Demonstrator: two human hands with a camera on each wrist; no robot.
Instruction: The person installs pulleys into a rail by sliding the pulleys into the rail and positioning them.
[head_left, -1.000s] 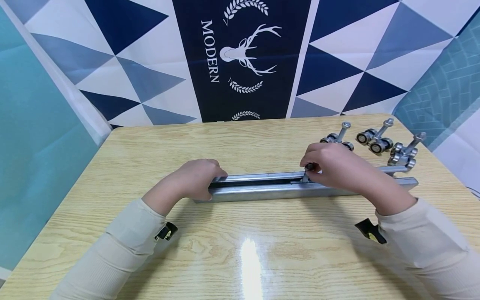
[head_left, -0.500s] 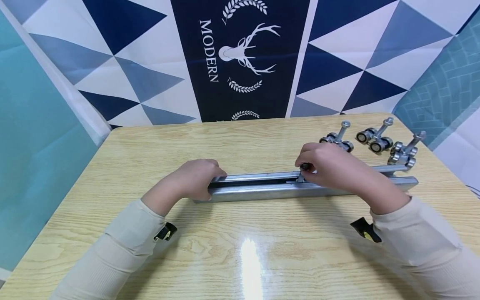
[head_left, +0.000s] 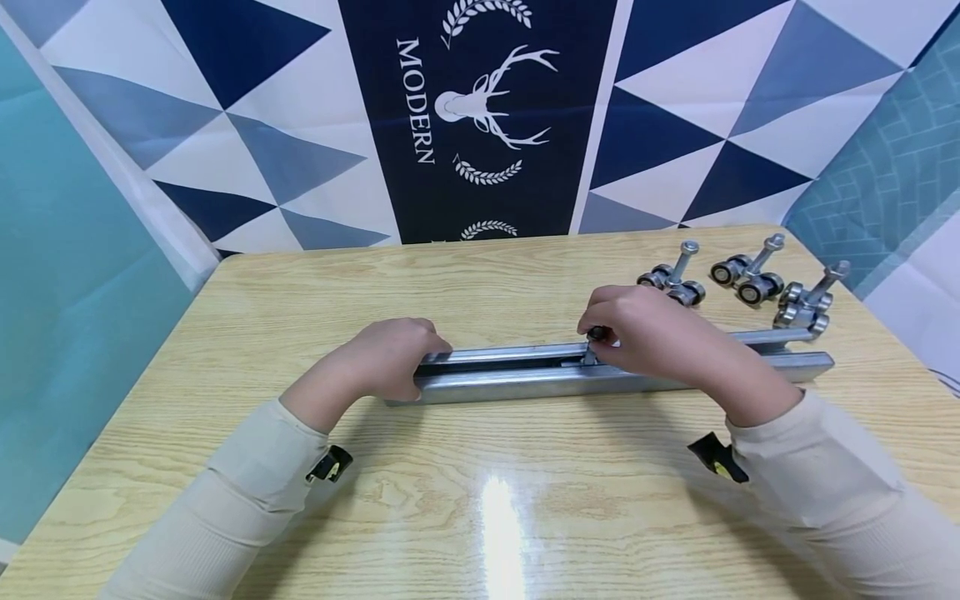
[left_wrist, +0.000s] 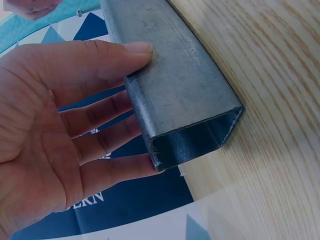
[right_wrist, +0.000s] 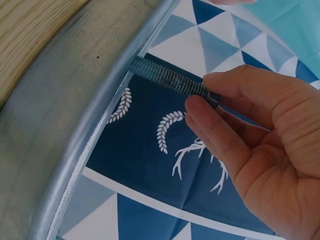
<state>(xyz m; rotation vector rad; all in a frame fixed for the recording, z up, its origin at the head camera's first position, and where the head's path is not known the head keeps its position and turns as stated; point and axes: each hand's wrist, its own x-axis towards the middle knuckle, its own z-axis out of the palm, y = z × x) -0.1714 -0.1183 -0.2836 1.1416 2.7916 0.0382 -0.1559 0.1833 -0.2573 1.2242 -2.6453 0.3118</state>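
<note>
A grey metal channel rail lies across the table, its slot facing up. My left hand grips its left end, thumb on the near wall and fingers over the slot side. The left wrist view shows the hollow open end of the rail beside the fingers. Around the dark tip of a threaded bolt the thumb and fingers of my right hand pinch. That bolt stands up out of the slot, right of the rail's middle; its lower part is hidden inside the channel.
Behind the rail's right half stand three roller trolleys with upright bolts: one trolley closest to my right hand, a second trolley, and a third trolley near the rail's right end. A patterned cloth hangs behind the wooden table.
My right hand has slid left along the rail, and the bolt has travelled with it in the slot. My left hand keeps its hold on the rail end.
</note>
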